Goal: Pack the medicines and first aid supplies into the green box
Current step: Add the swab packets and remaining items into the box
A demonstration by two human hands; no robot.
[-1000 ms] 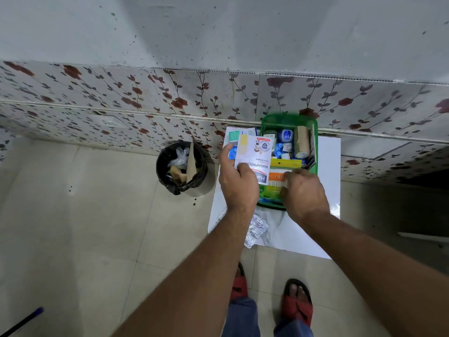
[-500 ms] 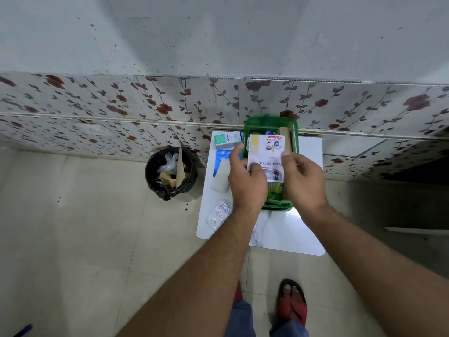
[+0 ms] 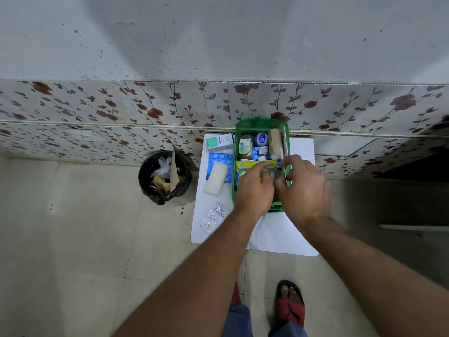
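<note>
Green box (image 3: 261,124) on a white board (image 3: 301,152) against the far wall, both hands close together over its near half, left hand (image 3: 255,188) and right hand (image 3: 302,188) blurred, grips unclear, yellow packet (image 3: 255,164) just beyond the fingers, blue blister strip (image 3: 220,158), gauze (image 3: 216,178) and carton (image 3: 220,142) left of the box, bin (image 3: 165,177) further left.

Both hands cover the near half of the translucent green plastic box (image 3: 262,124), so what lies under them cannot be seen. The right hand (image 3: 302,184) is motion-blurred, its grip unreadable. The left hand (image 3: 255,190) hides part of a yellow-green flat packet (image 3: 252,163). Print on the small white-and-green carton (image 3: 220,142) is too small to read.
</note>
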